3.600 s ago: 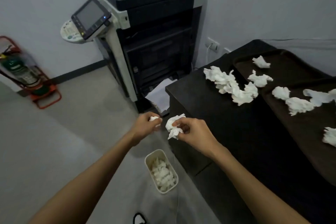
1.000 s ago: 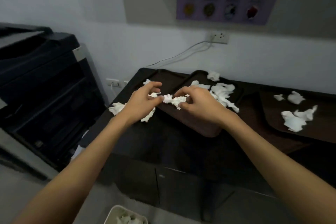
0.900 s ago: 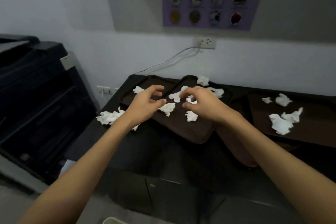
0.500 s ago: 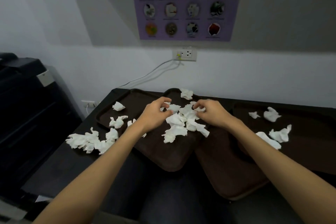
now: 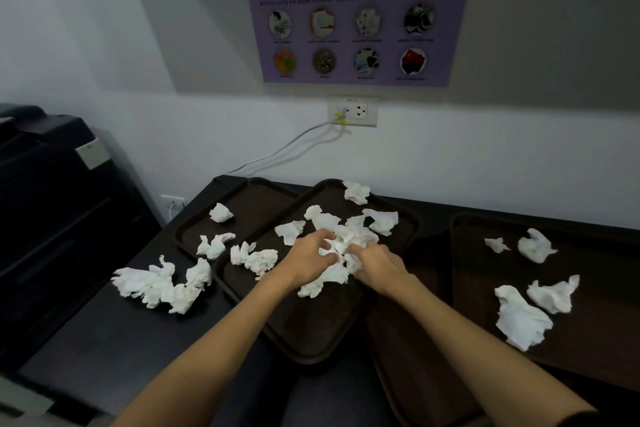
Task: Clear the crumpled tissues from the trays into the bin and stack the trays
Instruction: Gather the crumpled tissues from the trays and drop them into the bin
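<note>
Several dark brown trays lie on a black cabinet top. The middle tray (image 5: pixel 304 333) overlaps a left tray (image 5: pixel 249 204) and carries a pile of crumpled white tissues (image 5: pixel 353 236). My left hand (image 5: pixel 311 258) and my right hand (image 5: pixel 379 263) sit side by side on that pile, fingers curled into the tissues. More tissues lie on the left tray (image 5: pixel 221 212), loose on the cabinet top at the left (image 5: pixel 156 286), and on the right tray (image 5: pixel 588 340), among them a large wad (image 5: pixel 519 319). The bin is out of view.
A large black copier (image 5: pixel 52 218) stands to the left of the cabinet. Another tray (image 5: pixel 408 357) lies under the middle one at the front. On the wall behind are a poster (image 5: pixel 353 24) and a socket (image 5: pixel 353 111) with a white cable.
I have turned from the bin on the floor up to the cabinet. Both hands moved onto the middle tray's pile and drew closer together, gathering tissues between them.
</note>
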`<state>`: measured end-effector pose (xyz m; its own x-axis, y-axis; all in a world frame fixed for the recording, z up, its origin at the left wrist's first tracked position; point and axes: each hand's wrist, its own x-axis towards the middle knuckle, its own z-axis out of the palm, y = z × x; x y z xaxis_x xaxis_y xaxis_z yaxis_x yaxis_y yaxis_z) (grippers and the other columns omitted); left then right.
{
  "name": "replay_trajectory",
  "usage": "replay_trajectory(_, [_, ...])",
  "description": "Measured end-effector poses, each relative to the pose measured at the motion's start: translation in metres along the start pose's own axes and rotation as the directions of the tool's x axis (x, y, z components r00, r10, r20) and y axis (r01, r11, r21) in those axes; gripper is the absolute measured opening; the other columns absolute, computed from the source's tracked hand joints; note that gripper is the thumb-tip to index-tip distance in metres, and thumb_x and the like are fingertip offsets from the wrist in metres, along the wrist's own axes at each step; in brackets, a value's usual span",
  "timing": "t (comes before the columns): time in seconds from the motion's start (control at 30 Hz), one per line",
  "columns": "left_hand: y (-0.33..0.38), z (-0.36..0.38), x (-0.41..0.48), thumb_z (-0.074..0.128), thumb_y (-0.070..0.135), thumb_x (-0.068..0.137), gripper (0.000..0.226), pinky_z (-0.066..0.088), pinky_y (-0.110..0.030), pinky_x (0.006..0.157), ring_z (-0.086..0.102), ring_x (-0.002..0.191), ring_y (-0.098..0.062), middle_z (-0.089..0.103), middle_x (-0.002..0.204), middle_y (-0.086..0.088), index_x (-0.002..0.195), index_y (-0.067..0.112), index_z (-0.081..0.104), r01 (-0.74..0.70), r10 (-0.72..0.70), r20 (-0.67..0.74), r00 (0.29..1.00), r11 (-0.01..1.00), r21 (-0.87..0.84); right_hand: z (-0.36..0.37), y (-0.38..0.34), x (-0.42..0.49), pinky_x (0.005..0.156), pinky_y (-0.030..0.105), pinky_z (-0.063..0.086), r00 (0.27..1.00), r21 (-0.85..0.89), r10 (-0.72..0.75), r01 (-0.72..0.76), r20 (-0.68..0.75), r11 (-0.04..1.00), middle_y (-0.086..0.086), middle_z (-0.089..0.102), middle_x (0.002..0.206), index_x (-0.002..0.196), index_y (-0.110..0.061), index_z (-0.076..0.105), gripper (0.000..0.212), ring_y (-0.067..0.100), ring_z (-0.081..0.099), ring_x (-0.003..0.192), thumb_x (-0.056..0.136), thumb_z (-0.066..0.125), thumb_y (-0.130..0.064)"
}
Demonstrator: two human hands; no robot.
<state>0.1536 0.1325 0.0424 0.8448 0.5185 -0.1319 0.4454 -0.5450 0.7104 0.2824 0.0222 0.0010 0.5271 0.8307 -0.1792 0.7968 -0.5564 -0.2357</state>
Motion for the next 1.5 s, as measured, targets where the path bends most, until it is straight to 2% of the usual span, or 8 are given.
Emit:
replay_trajectory(0.2, [-0.006, -0.001, 0.008, 0.058, 0.026, 0.09, 0.039, 0.043, -0.018, 0.071, 0.059, 0.101, -0.015, 0.056, 0.12, 0.002, 0.128, 0.024, 0.051, 0.024, -0.024, -0.014, 1.0, 1.0, -0.016, -0.004, 0.01, 0.01, 0.088, 0.032, 0.049, 0.998, 0.208, -0.058, 0.053, 0.02, 0.977, 0.009, 0.051, 0.126, 0.127, -0.018, 0.056, 0.042, 0.027, 0.055, 0.111, 0.086, 0.061, -0.009])
replay_trajectory(0.33, [-0.01, 0.0, 0.013, 0.059, 0.028, 0.09, 0.035, 0.049, -0.024, 0.078, 0.063, 0.098, -0.016, 0.06, 0.118, 0.003, 0.124, 0.024, 0.054, 0.026, -0.028, -0.034, 0.999, 0.998, -0.051, -0.028, 0.019, 0.006, 0.058, 0.01, 0.039, 0.993, 0.359, -0.089, 0.113, -0.082, 0.926, 0.0, 0.059, 0.093, 0.101, -0.009, 0.07, 0.022, 0.007, 0.055, 0.072, 0.085, 0.058, -0.001])
replay_trajectory(0.47, [0.007, 0.003, 0.015, 0.053, 0.039, 0.094, 0.03, 0.052, -0.025, 0.073, 0.068, 0.088, -0.011, 0.063, 0.113, 0.001, 0.119, 0.023, 0.056, 0.024, -0.036, -0.042, 0.998, 0.966, -0.256, -0.057, 0.017, 0.0, 0.059, 0.019, 0.046, 0.977, 0.497, -0.065, 0.159, -0.201, 0.853, -0.006, 0.064, 0.068, 0.085, -0.012, 0.074, 0.016, 0.004, 0.057, 0.062, 0.085, 0.058, -0.009])
replay_trajectory(0.73, [0.047, 0.012, 0.018, 0.038, 0.056, 0.096, 0.043, 0.056, -0.038, 0.086, 0.068, 0.099, -0.025, 0.067, 0.108, -0.005, 0.11, 0.028, 0.068, 0.194, -0.073, 0.187, 0.98, 0.588, -0.785, -0.078, -0.009, -0.004, 0.058, 0.014, 0.051, 0.955, 0.759, 0.054, 0.197, -0.293, 0.621, 0.006, 0.073, 0.078, 0.089, -0.007, 0.065, 0.01, 0.013, 0.071, 0.067, 0.079, 0.066, -0.008])
replay_trajectory(0.93, [0.041, 0.0, 0.02, 0.054, 0.021, 0.095, 0.031, 0.058, -0.032, 0.081, 0.065, 0.08, -0.019, 0.065, 0.101, -0.012, 0.116, 0.0, 0.06, 0.218, -0.081, 0.202, 0.976, 0.374, -0.901, -0.081, -0.011, 0.005, 0.064, 0.004, 0.04, 0.959, 0.678, -0.046, 0.231, -0.278, 0.697, -0.011, 0.067, 0.075, 0.082, -0.013, 0.073, 0.012, -0.006, 0.059, 0.072, 0.072, 0.078, -0.018])
replay_trajectory(1.13, [0.017, -0.014, 0.026, 0.047, 0.0, 0.094, 0.023, 0.056, -0.027, 0.062, 0.06, 0.091, -0.022, 0.059, 0.11, -0.016, 0.112, 0.003, 0.061, 0.202, -0.264, 0.087, 0.961, 0.447, -0.871, -0.088, -0.003, 0.024, 0.061, 0.016, 0.039, 0.979, 0.664, -0.038, 0.164, -0.2, 0.73, -0.006, 0.056, 0.07, 0.099, -0.014, 0.069, 0.026, 0.004, 0.053, 0.064, 0.075, 0.078, -0.018])
replay_trajectory(1.33, [-0.004, -0.019, 0.022, 0.057, 0.022, 0.091, 0.019, 0.05, -0.024, 0.055, 0.058, 0.076, -0.018, 0.059, 0.089, -0.008, 0.105, 0.01, 0.061, 0.269, -0.379, 0.064, 0.923, 0.517, -0.813, -0.06, 0.006, 0.05, 0.095, 0.034, 0.046, 0.994, 0.28, -0.042, 0.068, -0.096, 0.958, 0.01, 0.04, 0.129, 0.128, -0.028, 0.051, 0.054, 0.029, 0.046, 0.117, 0.078, 0.071, -0.026])
replay_trajectory(1.5, [-0.008, -0.023, 0.018, 0.042, 0.044, 0.095, 0.04, 0.048, -0.028, 0.062, 0.057, 0.078, -0.019, 0.062, 0.093, -0.01, 0.109, 0.011, 0.06, 0.301, -0.41, 0.08, 0.909, 0.512, -0.805, -0.032, 0.008, 0.056, 0.1, 0.05, 0.043, 0.995, 0.131, 0.037, -0.049, 0.093, 0.99, 0.014, 0.031, 0.132, 0.134, -0.036, 0.044, 0.061, 0.04, 0.04, 0.12, 0.078, 0.066, -0.029])
